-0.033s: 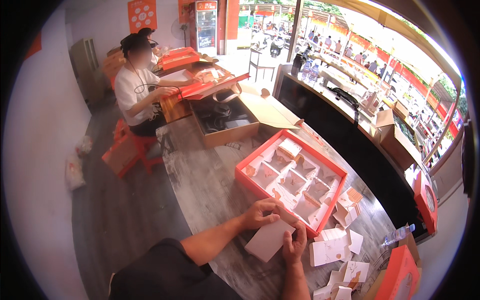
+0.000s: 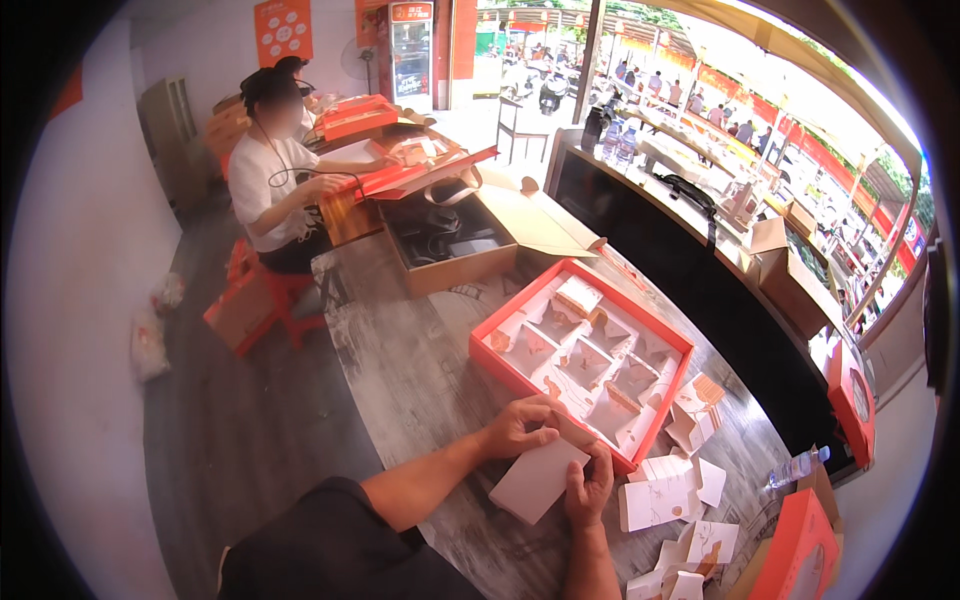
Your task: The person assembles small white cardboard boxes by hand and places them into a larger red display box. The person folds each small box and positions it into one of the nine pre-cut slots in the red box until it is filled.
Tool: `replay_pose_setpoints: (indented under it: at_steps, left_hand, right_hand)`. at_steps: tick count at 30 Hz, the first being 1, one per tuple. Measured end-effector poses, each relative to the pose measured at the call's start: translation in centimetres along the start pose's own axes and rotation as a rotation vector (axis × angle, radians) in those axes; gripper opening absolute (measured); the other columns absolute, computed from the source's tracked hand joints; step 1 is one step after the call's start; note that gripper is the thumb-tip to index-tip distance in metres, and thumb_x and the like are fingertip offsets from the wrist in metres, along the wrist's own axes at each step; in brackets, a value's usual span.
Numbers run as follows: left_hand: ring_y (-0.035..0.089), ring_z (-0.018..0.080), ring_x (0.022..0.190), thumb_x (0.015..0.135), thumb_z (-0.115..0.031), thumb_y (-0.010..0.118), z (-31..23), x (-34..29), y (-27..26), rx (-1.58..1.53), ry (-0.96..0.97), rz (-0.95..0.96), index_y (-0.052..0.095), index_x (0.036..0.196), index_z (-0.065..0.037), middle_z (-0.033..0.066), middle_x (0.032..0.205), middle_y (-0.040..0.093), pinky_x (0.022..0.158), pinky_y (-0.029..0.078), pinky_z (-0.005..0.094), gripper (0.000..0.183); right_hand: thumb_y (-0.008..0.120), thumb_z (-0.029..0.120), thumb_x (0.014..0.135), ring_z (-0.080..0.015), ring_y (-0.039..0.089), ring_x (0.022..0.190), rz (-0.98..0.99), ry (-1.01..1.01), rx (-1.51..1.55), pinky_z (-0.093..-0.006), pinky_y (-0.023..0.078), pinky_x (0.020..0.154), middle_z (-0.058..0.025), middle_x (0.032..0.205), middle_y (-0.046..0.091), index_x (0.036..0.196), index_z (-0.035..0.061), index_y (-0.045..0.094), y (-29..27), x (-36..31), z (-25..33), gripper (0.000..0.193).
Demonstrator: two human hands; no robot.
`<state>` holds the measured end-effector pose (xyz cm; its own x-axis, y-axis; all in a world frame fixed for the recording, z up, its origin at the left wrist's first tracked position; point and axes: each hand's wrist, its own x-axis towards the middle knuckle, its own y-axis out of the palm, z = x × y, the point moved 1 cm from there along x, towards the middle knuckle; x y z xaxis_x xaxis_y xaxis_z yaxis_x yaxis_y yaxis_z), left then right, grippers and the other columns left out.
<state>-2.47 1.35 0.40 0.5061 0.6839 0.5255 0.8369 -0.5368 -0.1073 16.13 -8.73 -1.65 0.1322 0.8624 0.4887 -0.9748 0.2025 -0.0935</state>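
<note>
Between my two hands is a small white paper carton (image 2: 540, 482), its plain side turned up and one end near the red tray box. My left hand (image 2: 522, 428) grips its upper end, fingers curled around the flap. Along the right edge, my right hand (image 2: 589, 484) holds it with the thumb on top. Just beyond my hands lies a large red gift box (image 2: 482, 350) with a white divided insert. Several printed small boxes stand in its compartments. Unfolded white cartons (image 2: 660, 500) with brown prints lie to the right of my right hand.
An open cardboard box (image 2: 462, 268) with dark items sits at the table's far end. A clear plastic bottle (image 2: 798, 467) lies at the right, near a red lid (image 2: 800, 545). Across from me a person (image 2: 270, 180) sits handling red boxes. A long black-fronted counter (image 2: 680, 290) runs along the right.
</note>
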Motion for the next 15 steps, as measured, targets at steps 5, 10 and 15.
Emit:
replay_pose_setpoints:
  at_steps: [5,10,15]
  left_hand:
    - [0.065,0.0246,0.108,0.091,-0.021,0.075,-0.2,0.0,-1.0,0.137,0.050,-0.017,0.072,0.092,0.002,0.0123,0.113,0.068,0.092,0.052,0.0376,0.023]
    - [0.067,0.0234,0.104,0.091,-0.023,0.076,-0.8,0.5,-3.2,0.151,0.102,-0.086,0.069,0.083,-0.001,0.0139,0.111,0.070,0.089,0.054,0.0355,0.025]
    - [0.067,0.0222,0.098,0.094,-0.027,0.076,-6.1,2.6,-7.1,0.031,0.184,-0.209,0.067,0.098,-0.004,0.0140,0.112,0.069,0.087,0.054,0.0362,0.026]
  right_hand:
    - [0.060,0.008,0.090,-0.0173,0.055,0.104,-0.009,0.026,-0.019,-0.0310,0.044,0.094,-0.0080,0.114,0.058,0.116,-0.0009,0.057,-0.1,-0.2,-0.5,0.027]
    - [0.064,0.008,0.087,-0.0199,0.057,0.100,-0.002,0.007,-0.044,-0.0319,0.046,0.092,-0.0095,0.109,0.059,0.111,-0.0004,0.058,0.2,-0.2,-0.5,0.026]
    - [0.069,0.011,0.083,-0.0258,0.059,0.097,0.004,-0.013,-0.090,-0.0348,0.048,0.090,-0.0133,0.104,0.061,0.107,-0.0002,0.059,0.9,0.1,0.0,0.028]
